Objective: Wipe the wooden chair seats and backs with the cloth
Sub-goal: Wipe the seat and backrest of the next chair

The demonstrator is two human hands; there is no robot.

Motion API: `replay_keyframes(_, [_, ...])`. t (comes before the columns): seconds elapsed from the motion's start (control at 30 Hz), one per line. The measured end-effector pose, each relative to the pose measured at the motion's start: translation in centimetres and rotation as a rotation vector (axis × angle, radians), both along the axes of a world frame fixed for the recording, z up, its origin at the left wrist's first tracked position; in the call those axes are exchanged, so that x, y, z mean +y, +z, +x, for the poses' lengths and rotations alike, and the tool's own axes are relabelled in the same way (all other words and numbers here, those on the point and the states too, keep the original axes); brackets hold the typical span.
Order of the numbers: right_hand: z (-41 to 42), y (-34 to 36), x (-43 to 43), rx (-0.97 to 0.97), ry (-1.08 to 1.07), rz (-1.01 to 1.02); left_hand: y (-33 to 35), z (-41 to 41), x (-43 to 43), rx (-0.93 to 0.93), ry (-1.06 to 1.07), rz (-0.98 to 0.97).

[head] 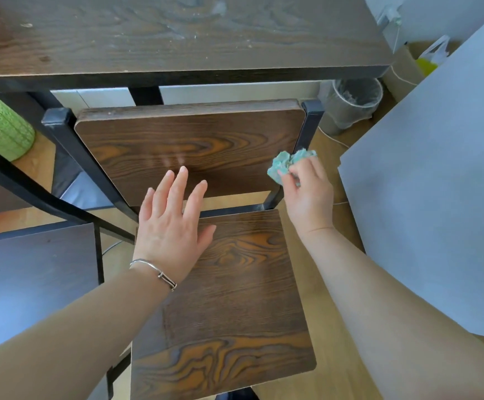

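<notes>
- Right hand: fingers curled round a bunched teal cloth, gripping it. The cloth sits at the right edge of the chair back, just beside the black frame post. I cannot tell whether it presses the wood or the post.
- Left hand: open, fingers straight and spread, holding nothing. It is over the gap between back and chair seat, fingertips close to the lower back panel. Contact not confirmed. A bracelet is on that wrist.
- Step in hand, my reading: wiping the back panel, starting from its right edge.
- To do it well, I would flatten the cloth out of its ball so more of it meets the wood. I would then sweep along the grain in overlapping passes, reaching the rounded corners and top edge. The left hand could brace the frame so the chair does not shift.
- The seat looks glossy; I cannot judge whether it is already wiped.
- Count: two hands, one cloth, one chair fully in view with one back and one seat.
- A dark panel at left is probably a second seat.
- Beyond: one bench with pale smears, one green holder, one lined bin, one grey board.
</notes>
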State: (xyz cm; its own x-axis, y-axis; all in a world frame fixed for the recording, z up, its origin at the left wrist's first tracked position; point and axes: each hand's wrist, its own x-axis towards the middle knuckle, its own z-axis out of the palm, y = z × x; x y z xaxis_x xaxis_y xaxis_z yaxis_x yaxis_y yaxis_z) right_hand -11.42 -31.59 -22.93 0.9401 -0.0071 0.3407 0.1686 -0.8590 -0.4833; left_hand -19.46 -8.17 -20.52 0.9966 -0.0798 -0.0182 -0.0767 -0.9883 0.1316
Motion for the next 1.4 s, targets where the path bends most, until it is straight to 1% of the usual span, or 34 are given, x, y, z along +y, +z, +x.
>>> replay_keyframes(0.13, [2.3, 5.3, -0.7, -0.218, -0.010, -0.008, 0.2, 0.1, -0.7, 0.101, 0.003, 0.069])
replay_keyframes(0.23, [3.1, 6.7, -1.1, -0.255, 0.022, -0.027, 0.4, 0.3, -1.2, 0.117, 0.013, 0.091])
replay_keyframes(0.33, [3.3, 6.0, -1.7, -0.251, 0.056, -0.023, 0.2, 0.3, -1.7, 0.099, 0.024, 0.094])
replay_keyframes(0.5, [2.3, 2.1, -2.3, -0.171, 0.046, 0.034, -1.4, -0.1, -1.8, 0.103, 0.031, 0.110])
replay_keyframes(0.7, [0.3, -4.5, -2.6, -0.047, 0.037, 0.036, -4.9, -1.0, -1.2, 0.136, 0.028, 0.129])
replay_keyframes(0.83, [-1.0, -9.9, -2.7, 0.083, 0.015, 0.065, -7.8, -2.0, -0.8, 0.187, 0.073, 0.127])
replay_keyframes(0.97, [-1.3, -13.6, -2.3, 0.211, -0.074, 0.078, -9.7, -2.6, -0.4, 0.216, 0.111, 0.113])
replay_keyframes(1.07, [-1.3, -15.2, -1.7, 0.284, -0.109, 0.063, -11.3, -3.0, -0.1, 0.258, 0.129, 0.098])
replay_keyframes(1.17, [-1.0, -16.1, -1.3, 0.296, -0.129, 0.023, -12.2, -3.1, 0.1, 0.278, 0.149, 0.092])
replay_keyframes(1.4, [-1.1, -16.4, -0.7, 0.344, -0.152, -0.102, -12.0, -2.8, 1.1, 0.280, 0.188, 0.055])
